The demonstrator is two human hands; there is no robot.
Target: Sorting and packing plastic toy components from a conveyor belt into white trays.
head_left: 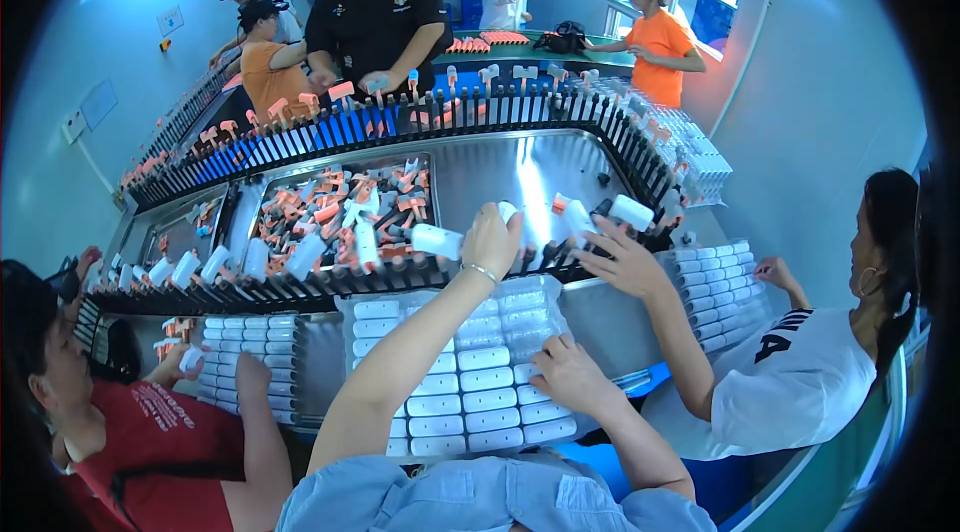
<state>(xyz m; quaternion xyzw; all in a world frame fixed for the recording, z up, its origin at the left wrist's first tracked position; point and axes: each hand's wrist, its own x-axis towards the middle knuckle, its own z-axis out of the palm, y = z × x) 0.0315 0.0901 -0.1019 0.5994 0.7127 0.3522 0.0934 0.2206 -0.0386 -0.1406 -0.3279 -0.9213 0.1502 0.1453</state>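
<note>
Up front, the left hand (492,240) closes around 1 white cap (437,241), long axis pointing left, beside the peg conveyor (330,282). Nearer the body, the right hand (570,375) rests spread, holding nothing, on the tray of white caps (470,382).

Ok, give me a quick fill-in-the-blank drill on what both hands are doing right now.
1. The left hand holds a small ____ cap-shaped piece above the conveyor pegs.
2. The right hand rests on the ____ edge of the clear tray of white pieces.
3. The steel bin behind the pegs holds white and ____ parts.

Missing words: white; right; orange
</note>
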